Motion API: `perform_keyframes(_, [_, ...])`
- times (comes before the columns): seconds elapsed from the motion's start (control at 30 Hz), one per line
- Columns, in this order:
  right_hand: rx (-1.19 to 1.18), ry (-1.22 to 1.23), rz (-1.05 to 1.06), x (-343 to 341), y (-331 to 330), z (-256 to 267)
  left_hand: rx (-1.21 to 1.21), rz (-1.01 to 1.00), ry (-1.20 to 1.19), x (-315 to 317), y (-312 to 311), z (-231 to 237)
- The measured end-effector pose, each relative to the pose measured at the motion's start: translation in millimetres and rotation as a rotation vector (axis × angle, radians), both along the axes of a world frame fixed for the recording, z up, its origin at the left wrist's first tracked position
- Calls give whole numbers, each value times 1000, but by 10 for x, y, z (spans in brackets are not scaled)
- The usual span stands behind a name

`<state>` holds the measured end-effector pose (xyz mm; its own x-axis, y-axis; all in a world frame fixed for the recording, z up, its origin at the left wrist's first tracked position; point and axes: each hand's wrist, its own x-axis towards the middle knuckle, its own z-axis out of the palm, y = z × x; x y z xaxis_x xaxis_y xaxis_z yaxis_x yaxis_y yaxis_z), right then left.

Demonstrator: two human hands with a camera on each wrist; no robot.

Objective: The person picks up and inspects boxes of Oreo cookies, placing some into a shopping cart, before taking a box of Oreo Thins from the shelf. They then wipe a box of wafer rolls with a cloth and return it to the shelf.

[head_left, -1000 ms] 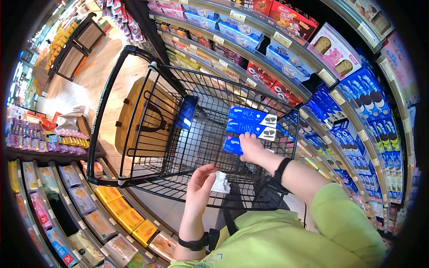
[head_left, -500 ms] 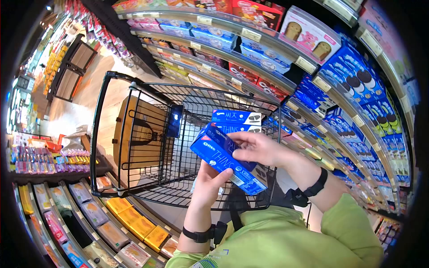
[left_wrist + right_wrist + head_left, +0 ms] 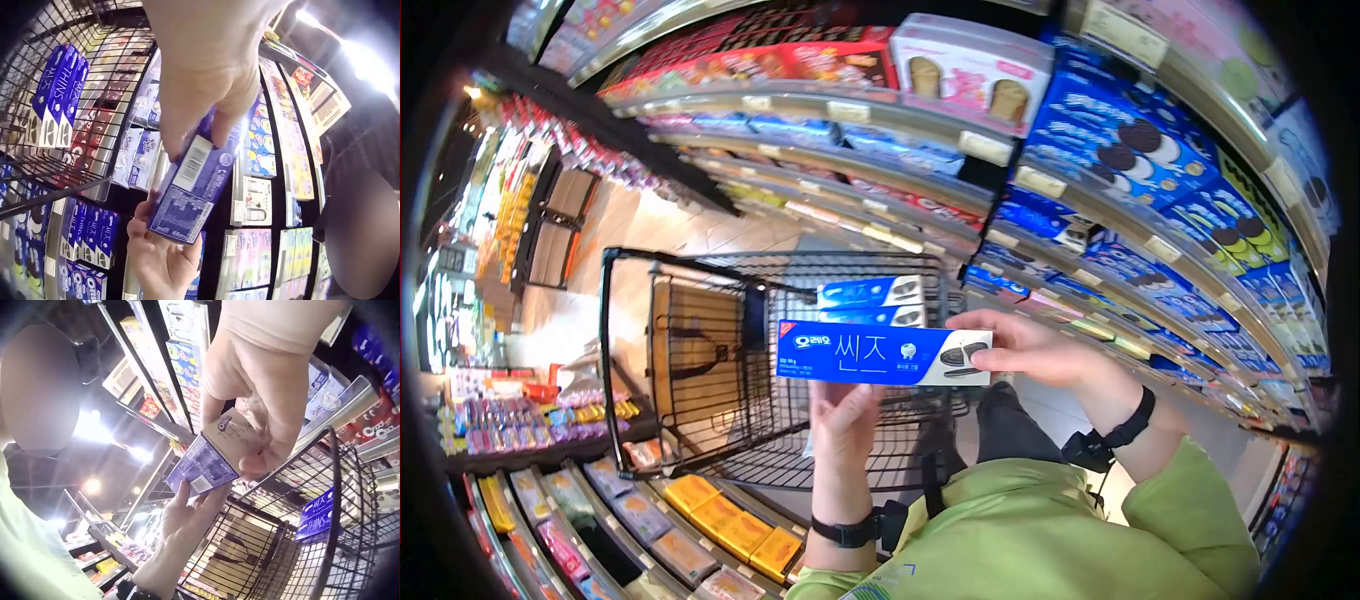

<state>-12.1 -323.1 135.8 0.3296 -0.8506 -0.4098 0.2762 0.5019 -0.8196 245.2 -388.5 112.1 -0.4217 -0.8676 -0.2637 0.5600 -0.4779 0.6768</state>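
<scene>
A blue Oreo Thins cookie box [image 3: 850, 352] is held level in front of the body, above the cart. My right hand [image 3: 1032, 346] pinches its white end, where a cookie picture is printed. From the near side my left hand [image 3: 843, 425] grips the other part, its fingers partly hidden beneath the box. In the left wrist view the left hand [image 3: 206, 87] has thumb and fingers on either side of the box [image 3: 194, 184], whose barcode side shows. Inside the cart [image 3: 730, 470], similar Oreo Thins boxes [image 3: 870, 292] lie just beyond the held one.
Shelves of boxed cookies [image 3: 1135, 150] rise along the far and right sides. A lower shelf of yellow packs [image 3: 730, 520] runs at the near left. A brown bag-like panel with a dark handle [image 3: 690, 345] and a dark phone-like object [image 3: 755, 310] are at the cart's handle end.
My right hand has lifted a box from the cart, and the left hand has joined in gripping it. The box has since been turned level, its front facing up. The view has shifted.
</scene>
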Motion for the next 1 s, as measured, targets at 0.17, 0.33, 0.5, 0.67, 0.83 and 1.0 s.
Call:
perform_keyframes(0.17, [-143, 237, -173, -724, 426, -468, 0, 141, -260, -555, 73, 139])
perform_keyframes(0.33, [-17, 471, -321, -1268, 829, -834, -122, -145, -470, -1293, 257, -335])
perform_keyframes(0.5, [-212, 1206, -395, -1529, 885, -1389, -232, -134, -711, -2022, 165, -1103])
perform_keyframes(0.67, [-329, 1496, -393, -1643, 579, -1491, -21, -41, -460, -2663, -111, -1516])
perform_keyframes(0.83, [-12, 1661, -263, -1765, 279, -1410, -27, 63, -423, -3189, -377, -1886])
perform_keyframes(1.0, [60, 1786, -214, -1933, 162, -1554, 113, -9, -210, -3364, -476, -1866])
